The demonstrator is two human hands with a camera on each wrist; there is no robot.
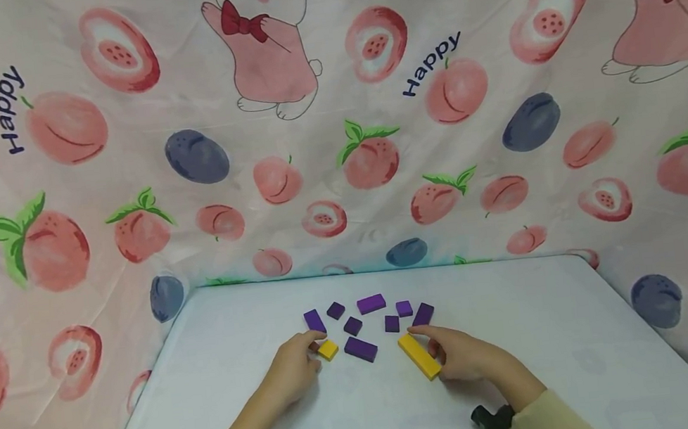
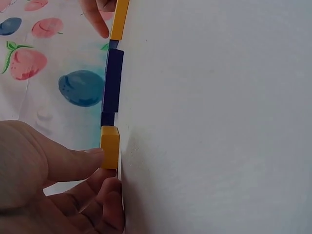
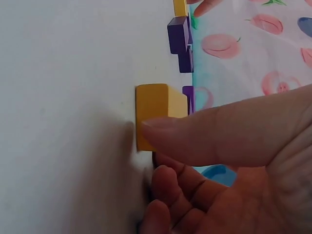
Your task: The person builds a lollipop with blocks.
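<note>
Small yellow block [image 1: 328, 350], one, on the near left of the group, lying on a white counter [image 1: 545, 354]; held by the left hand [image 1: 292, 370], its grip narrowed to the block's width, thumb laid against the near face. Long yellow block [image 1: 420, 356], one, on the near right, set at a slant; held by the right hand [image 1: 464, 353], its grip spread only as far as the block requires, thumb pressed to the near end, index finger by the far end. Oblong purple blocks, four: the left one [image 1: 314, 320] just beyond the left fingertips, contact not determinable; the rear one [image 1: 371, 303] at the back of the group; the front one [image 1: 361, 349] between the two yellow pieces, apart from both; the right one [image 1: 422, 314] just beyond the right index finger. Small purple blocks, four: a left pair [image 1: 352, 326], its members apart and in a slanting row; a right pair [image 1: 391, 324], set close together, between the rear and right oblongs. Beige sleeves [image 1: 549, 421], two, one per arm. Black wrist fittings [image 1: 492, 420], two, one at each wrist. Printed cloth [image 1: 190, 90], hung behind the counter, bearing peaches, blue plums, pink-clad animals with red bows, and the word "Happy".
</note>
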